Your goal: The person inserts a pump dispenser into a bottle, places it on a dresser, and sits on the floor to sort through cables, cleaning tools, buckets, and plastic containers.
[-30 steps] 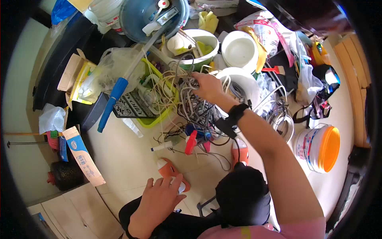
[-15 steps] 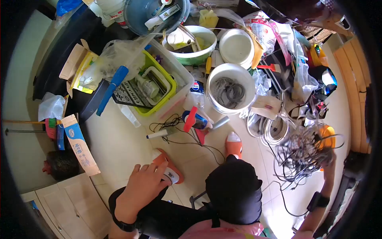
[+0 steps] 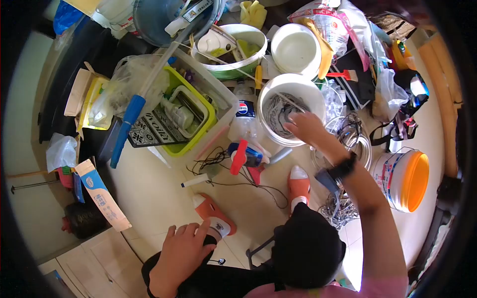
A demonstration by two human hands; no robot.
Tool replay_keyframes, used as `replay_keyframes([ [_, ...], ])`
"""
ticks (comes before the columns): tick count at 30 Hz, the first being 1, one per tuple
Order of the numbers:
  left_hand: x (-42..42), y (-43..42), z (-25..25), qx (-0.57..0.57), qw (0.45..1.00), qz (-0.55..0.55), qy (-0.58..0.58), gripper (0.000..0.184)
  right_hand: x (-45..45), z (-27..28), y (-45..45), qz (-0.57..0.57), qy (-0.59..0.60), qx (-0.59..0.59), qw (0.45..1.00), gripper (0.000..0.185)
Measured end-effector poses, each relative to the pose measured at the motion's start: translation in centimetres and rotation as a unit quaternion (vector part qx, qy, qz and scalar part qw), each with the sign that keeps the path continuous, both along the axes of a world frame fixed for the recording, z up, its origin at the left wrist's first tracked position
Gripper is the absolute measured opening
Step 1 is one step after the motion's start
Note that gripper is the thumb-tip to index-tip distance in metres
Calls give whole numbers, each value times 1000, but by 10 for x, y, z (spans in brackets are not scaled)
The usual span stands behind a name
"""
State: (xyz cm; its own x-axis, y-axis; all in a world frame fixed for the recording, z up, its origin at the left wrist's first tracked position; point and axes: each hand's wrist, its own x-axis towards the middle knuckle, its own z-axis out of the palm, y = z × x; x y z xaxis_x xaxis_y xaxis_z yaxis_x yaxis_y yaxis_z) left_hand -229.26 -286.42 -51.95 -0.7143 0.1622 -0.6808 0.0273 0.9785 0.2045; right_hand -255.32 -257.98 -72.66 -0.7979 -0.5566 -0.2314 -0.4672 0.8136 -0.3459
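Our left hand (image 3: 182, 255), fingers slightly apart, likely braces us; we cannot tell whether our right hand (image 3: 307, 129) clamps coiled grey cables (image 3: 276, 110) the round white plastic bucket (image 3: 312, 93) corrals.

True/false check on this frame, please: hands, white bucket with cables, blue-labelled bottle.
1. The right hand reaches into the white bucket of cables. True.
2. The blue-labelled bottle is left of that bucket. True.
3. The left hand lies over the black trousers. True.
4. The right hand is inside the orange-rimmed bucket. False: it is at the white bucket.
5. The left hand grips the bottle. False: the two are well apart.
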Motion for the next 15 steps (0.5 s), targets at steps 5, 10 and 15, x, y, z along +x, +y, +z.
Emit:
replay_keyframes([
  [5, -11, 3, 2, 22, 999, 31, -10, 57, -59, -122, -58, -170, -278, 84, 942, 97],
  [10, -19, 8, 0, 14, 1000, 20, -9, 58, -51, -151, -56, -246, -357, -28, 901, 89],
  [15, -22, 14, 5, 10, 1000, 9, -27, 50, -41, -52, -17, -251, -499, -269, 784, 30],
])
